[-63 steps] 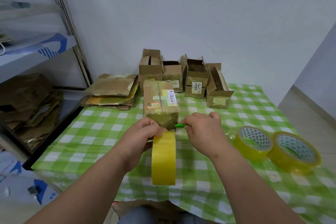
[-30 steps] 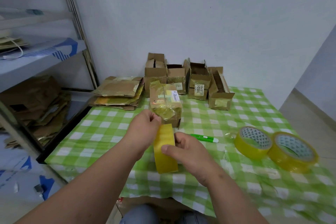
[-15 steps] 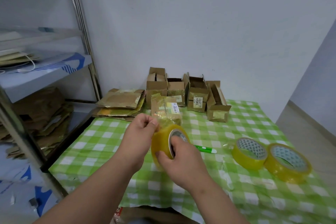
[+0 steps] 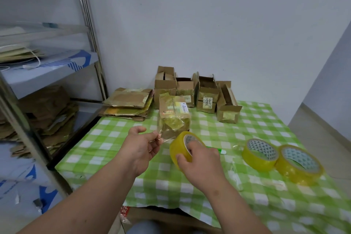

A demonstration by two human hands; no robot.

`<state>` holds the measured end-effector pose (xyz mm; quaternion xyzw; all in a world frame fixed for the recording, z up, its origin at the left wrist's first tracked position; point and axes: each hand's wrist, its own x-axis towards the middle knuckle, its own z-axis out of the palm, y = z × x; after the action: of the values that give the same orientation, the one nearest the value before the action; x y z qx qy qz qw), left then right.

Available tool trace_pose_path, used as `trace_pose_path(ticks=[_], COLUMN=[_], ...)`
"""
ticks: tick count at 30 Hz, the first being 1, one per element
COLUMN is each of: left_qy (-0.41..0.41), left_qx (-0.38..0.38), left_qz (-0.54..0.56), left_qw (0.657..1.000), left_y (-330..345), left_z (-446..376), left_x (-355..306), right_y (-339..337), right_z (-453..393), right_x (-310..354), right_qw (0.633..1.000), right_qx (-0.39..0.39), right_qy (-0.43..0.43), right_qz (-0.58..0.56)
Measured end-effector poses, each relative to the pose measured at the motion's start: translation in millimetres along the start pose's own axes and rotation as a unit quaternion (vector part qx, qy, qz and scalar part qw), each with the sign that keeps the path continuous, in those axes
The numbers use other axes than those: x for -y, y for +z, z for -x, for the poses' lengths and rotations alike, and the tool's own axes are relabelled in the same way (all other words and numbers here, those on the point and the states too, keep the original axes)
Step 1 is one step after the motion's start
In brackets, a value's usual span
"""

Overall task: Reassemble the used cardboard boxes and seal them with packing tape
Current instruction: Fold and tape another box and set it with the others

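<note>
A small taped cardboard box [image 4: 173,115] stands upright on the green checked table [image 4: 114,138]. In front of it my right hand [image 4: 199,163] grips a yellow tape roll [image 4: 180,147], thumb on its rim and fingers in the core. My left hand [image 4: 141,145] pinches the free end of the clear tape strip [image 4: 167,135], which stretches from the roll to my fingers just in front of the box. A green-and-white cutter pen [image 4: 218,150] lies on the cloth behind my right hand.
Two more yellow tape rolls [image 4: 260,155] [image 4: 299,164] lie at the right. Several open small boxes [image 4: 207,93] line the wall, with a pile of flattened cartons [image 4: 127,104] to their left. A metal shelf rack [image 4: 89,30] with more flat cardboard stands left of the table.
My right hand put down the green cutter and took the roll. The roll turned sideways, and my hands have drawn apart, pulling a short strip of tape off the roll.
</note>
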<state>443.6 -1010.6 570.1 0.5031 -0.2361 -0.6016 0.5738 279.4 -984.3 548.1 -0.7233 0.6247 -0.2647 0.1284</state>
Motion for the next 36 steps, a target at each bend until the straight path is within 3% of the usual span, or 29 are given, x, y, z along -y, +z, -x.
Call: trace_pose_path(ticks=[3,8,13,16,22,26,30,36], left_qy=[-0.008,-0.010,0.006,0.027,0.059,0.064,0.084,0.161], left_qx=[0.026,0.076,0.150,0.179,0.176,0.173,0.163,0.128], left_qz=[-0.053,-0.050,-0.042,-0.051,-0.065,-0.055,-0.071,-0.264], left_qw=[0.998,0.996,0.988,0.982,0.980,0.981,0.981,0.942], left_y=[1,0,0,5,11,11,13,21], left_z=[-2,-3,1,4,6,6,5,5], left_x=[-1,-1,2,-4,-17,-20,-23,-19], right_y=[5,8,7,1,-15,-17,-17,-14], right_z=[3,6,-2,-13,-20,-28,-28,-25], right_x=[0,1,7,14,16,21,20,16], right_qw=[1.000,1.000,0.995,0.983,0.924,0.940,0.940,0.941], right_qx=[-0.010,0.007,-0.058,-0.052,-0.033,-0.001,-0.017,-0.056], right_qy=[-0.008,0.005,0.017,0.063,0.087,0.076,0.062,0.037], right_qz=[0.016,0.005,-0.077,-0.166,-0.370,-0.333,-0.334,-0.331])
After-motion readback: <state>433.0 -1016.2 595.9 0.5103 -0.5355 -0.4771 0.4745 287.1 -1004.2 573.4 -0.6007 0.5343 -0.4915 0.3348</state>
